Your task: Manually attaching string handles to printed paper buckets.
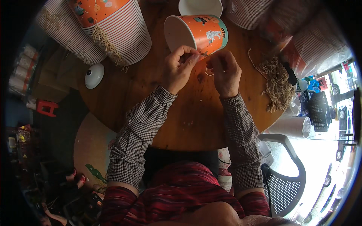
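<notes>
An orange paper bucket (211,35) with a teal base band lies on its side on the round wooden table (188,120), its white open mouth toward the left. At its near side my left hand (179,69) has thumb and forefinger pinched on a thin beige cord (204,55). Close by on the right, my right hand (226,73) is closed on the same cord with curled fingers. A light loop of cord hangs between the hands. Where the cord meets the bucket is too small to make out.
Tall stacks of nested paper buckets (124,37), with cords hanging along them, stand at the far left. A white lid (94,76) lies beside them. A pile of beige cords (278,83) sits at the right edge, near plastic-wrapped bucket stacks (318,43). A grey chair (288,169) stands nearer.
</notes>
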A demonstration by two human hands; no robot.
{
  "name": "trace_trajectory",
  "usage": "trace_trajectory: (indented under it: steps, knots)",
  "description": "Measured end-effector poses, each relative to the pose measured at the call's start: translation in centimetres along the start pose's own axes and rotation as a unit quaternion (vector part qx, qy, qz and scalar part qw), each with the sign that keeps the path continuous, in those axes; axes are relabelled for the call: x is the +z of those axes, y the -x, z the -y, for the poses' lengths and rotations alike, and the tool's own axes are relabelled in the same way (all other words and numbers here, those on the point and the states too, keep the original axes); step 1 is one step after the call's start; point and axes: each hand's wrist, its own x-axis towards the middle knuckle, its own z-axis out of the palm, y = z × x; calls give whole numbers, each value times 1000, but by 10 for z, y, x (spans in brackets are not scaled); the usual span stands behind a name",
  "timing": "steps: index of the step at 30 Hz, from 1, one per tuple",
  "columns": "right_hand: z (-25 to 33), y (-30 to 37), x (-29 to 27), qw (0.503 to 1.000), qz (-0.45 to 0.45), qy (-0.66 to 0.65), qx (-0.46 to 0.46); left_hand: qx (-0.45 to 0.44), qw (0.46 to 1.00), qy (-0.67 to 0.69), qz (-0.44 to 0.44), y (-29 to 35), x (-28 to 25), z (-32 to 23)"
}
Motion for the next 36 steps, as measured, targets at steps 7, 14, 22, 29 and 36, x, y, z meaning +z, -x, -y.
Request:
trace_trajectory:
  steps: [7, 14, 22, 29, 36]
  knots:
    - [5, 4, 7, 990, 2, -117, 77, 17, 995, 52, -85, 2, 7, 3]
    - [-8, 1, 5, 987, -11, -142, 79, 193, 964, -109, -145, -2, 17, -3]
    - [-2, 7, 7, 996, -14, -78, 29, -187, 958, 218, 1, 16, 25, -1]
    - [3, 8, 9, 994, 50, -92, 30, -236, 914, 330, -17, 9, 15, -7]
    - [9, 6, 13, 977, 108, -149, 111, -216, 887, 408, -3, 5, 0, 3]
